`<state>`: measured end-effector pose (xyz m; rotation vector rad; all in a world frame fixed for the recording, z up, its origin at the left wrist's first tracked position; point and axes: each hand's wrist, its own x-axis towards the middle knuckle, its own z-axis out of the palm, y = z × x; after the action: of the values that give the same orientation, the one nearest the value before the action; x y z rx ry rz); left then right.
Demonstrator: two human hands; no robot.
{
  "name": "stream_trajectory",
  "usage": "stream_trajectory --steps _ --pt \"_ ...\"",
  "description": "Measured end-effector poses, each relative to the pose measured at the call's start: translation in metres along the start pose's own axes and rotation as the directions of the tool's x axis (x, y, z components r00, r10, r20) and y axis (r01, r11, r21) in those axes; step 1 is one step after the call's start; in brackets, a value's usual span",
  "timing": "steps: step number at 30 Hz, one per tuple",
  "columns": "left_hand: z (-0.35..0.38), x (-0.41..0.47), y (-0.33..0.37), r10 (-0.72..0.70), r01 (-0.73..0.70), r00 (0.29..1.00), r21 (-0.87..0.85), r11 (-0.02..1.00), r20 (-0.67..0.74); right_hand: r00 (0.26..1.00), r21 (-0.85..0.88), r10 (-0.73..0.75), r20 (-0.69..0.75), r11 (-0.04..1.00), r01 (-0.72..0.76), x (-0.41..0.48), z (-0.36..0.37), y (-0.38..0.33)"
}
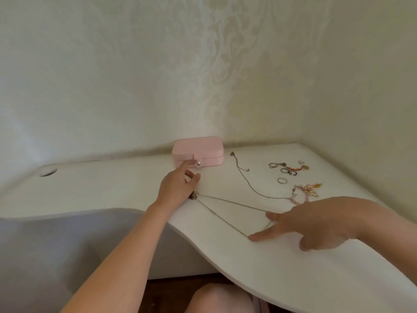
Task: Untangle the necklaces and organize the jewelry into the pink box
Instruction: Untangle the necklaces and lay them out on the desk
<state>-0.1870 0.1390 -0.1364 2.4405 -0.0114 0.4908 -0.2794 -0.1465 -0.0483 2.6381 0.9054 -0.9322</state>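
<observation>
The left fingers (187, 166), loose, touched the shut box's (198, 146) clasp (198, 163); the right fingers (266, 234), straight, rested on a chain (225, 219).

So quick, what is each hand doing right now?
Left hand: open, forefinger by the closed pink rectangular jewellery box.
Right hand: open, straight fingers pressing the thin silver chain necklace.

open desk (108, 184) left of pink box (197, 150); rings (286, 171), chains (248, 184) crowd right side
</observation>
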Motion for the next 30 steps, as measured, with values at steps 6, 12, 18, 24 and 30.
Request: stream_trajectory --steps 6,12,18,24,30 --pt "0.001 -0.016 0.002 0.112 -0.112 0.993 0.0 0.994 0.028 0.997 0.056 -0.009 0.071 0.998 0.005 -0.026 0.005 0.009" --pt "0.004 -0.049 0.001 0.313 -0.307 0.943 -0.062 0.95 0.116 0.998 0.2 0.043 0.048 0.978 -0.052 -0.04 0.005 0.03" --pt "-0.001 -0.085 0.021 0.336 -0.376 0.869 0.043 0.926 0.362 0.971 0.188 0.238 -0.027 0.955 -0.229 -0.029 0.0 0.034" --pt "-0.003 -0.088 0.027 0.261 -0.359 0.868 0.17 0.918 0.423 0.94 0.009 0.333 -0.07 0.943 -0.333 -0.001 -0.017 0.016" --pt "-0.002 -0.09 0.026 0.259 -0.365 0.868 0.191 0.911 0.424 0.854 0.292 0.156 -0.496 0.956 -0.005 0.052 -0.039 -0.006"
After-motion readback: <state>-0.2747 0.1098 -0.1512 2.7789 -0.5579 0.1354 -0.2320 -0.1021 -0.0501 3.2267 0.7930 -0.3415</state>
